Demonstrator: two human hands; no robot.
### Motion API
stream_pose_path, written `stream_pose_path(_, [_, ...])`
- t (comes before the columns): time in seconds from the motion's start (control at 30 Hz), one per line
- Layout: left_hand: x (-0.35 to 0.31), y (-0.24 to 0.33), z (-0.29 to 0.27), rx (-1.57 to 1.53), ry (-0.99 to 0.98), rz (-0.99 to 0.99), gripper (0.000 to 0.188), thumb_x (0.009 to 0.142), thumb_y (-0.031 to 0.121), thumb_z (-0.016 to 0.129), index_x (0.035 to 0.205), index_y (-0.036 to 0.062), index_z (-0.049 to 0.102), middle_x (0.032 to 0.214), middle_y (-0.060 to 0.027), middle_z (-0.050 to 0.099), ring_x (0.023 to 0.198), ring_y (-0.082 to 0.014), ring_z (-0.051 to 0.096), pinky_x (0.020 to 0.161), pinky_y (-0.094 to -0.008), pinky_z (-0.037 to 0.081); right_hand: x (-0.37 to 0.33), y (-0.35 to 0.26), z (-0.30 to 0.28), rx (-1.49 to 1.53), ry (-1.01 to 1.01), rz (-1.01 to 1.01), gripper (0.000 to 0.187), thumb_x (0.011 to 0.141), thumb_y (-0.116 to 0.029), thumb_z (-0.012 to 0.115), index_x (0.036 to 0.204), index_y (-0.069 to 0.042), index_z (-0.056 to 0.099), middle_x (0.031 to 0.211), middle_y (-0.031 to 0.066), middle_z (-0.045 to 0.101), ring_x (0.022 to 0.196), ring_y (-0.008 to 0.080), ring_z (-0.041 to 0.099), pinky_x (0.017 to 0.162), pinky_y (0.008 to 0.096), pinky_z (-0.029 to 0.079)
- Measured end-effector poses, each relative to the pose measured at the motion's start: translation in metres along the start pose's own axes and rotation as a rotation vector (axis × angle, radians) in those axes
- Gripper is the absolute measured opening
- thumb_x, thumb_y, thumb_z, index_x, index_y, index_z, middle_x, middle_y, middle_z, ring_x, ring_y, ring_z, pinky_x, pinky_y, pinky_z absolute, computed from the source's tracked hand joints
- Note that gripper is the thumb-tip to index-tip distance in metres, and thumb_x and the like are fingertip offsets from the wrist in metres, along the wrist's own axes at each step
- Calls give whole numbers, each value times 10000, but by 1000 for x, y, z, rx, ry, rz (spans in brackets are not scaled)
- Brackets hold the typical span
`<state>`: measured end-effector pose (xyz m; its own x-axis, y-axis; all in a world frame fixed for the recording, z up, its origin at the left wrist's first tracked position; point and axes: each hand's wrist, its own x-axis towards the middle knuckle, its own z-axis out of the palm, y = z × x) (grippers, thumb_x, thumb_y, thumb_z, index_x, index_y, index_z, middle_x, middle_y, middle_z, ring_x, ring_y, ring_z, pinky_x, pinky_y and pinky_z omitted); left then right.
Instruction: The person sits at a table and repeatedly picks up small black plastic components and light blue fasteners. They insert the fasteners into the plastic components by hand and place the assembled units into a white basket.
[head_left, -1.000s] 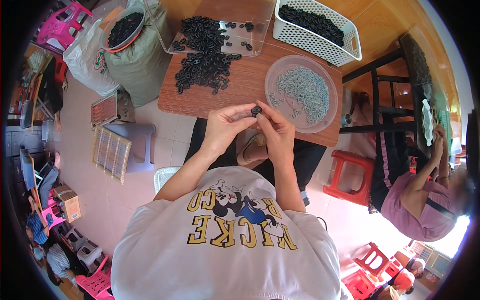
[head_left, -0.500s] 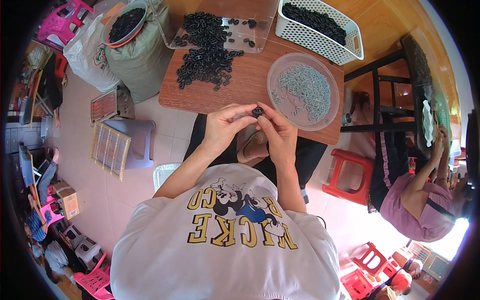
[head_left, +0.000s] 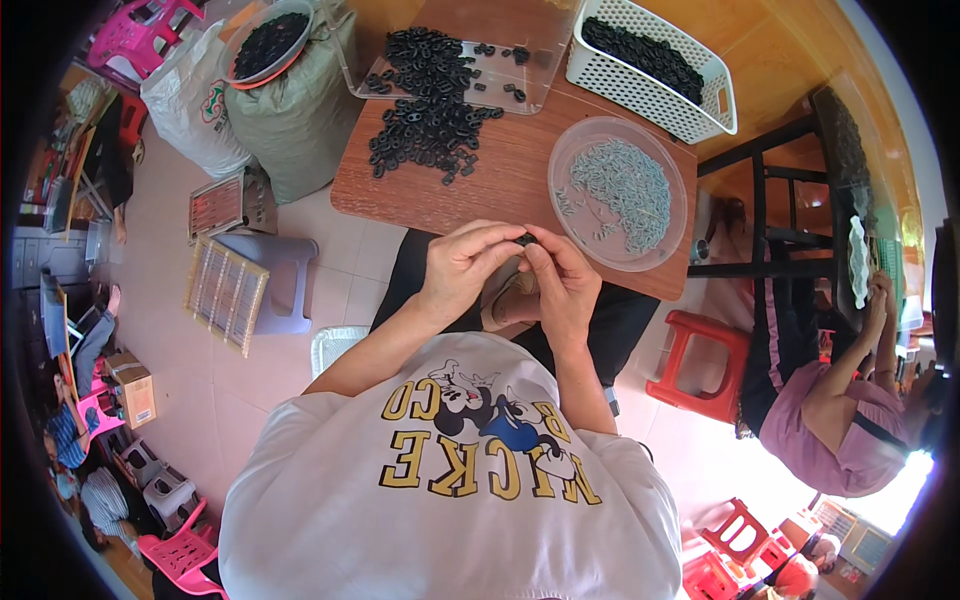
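Note:
My left hand (head_left: pixel 462 268) and my right hand (head_left: pixel 564 283) meet just off the near edge of the wooden table. Between their fingertips is a small black plastic part (head_left: pixel 525 240), pinched from both sides and partly covered by the fingers. Beyond my hands, a heap of similar black oval parts (head_left: pixel 415 140) lies on the table and runs back into a clear plastic bin (head_left: pixel 545 80). To the right sits a round translucent tray (head_left: pixel 562 215) with many small silvery screws (head_left: pixel 630 190).
A white perforated basket (head_left: pixel 655 112) of black parts stands at the back right. Full sacks (head_left: pixel 300 130) stand left of the table, one topped by a bowl (head_left: pixel 262 70). A red stool (head_left: pixel 705 365) is at right, near a person in pink (head_left: pixel 840 420).
The black part has been turned and is now more covered by my fingertips. Both hands appear slightly lower in the view, and the whole scene has shifted a little down and right.

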<state>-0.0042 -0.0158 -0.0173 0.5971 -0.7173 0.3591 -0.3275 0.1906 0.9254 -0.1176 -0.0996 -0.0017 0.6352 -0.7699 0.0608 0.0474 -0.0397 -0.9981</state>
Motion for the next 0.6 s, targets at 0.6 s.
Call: stream_pose_path(0.6, [-20,-21,-14,-379,69,-434,406,954,187,472,1310,-2,425,1033,-138,622,906,-178,621,794,-273,495,175,-133,-89,-398,543,-795,226,841,-47,626,1046,37,585,918,114,646,801,128,611,759,265,481])
